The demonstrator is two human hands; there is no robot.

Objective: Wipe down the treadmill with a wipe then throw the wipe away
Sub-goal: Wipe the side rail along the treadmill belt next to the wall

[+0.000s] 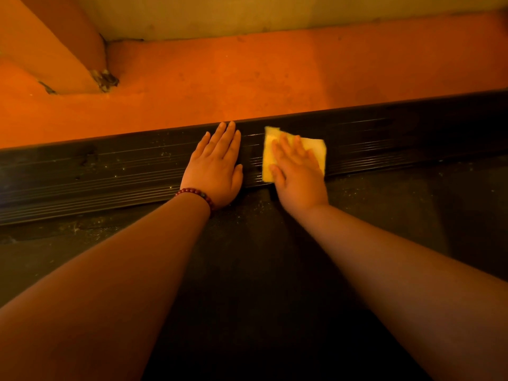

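The treadmill's black ribbed side rail [110, 171] runs across the view from lower left to upper right, with the dark belt [247, 270] below it. A pale yellow wipe [316, 149] lies flat on the rail. My right hand [297, 171] presses it down with straight, spread fingers and covers most of it. My left hand [217, 166], with a red bead bracelet at the wrist, rests flat on the rail just left of the wipe, fingers straight and together. The rail looks wet and shiny around the wipe and dusty with pale specks further left.
Beyond the rail lies an orange floor [275, 78], bounded by a pale wall [275, 15] at the top. A slanted beam or post [55, 50] meets the floor at the upper left. The light is dim and orange.
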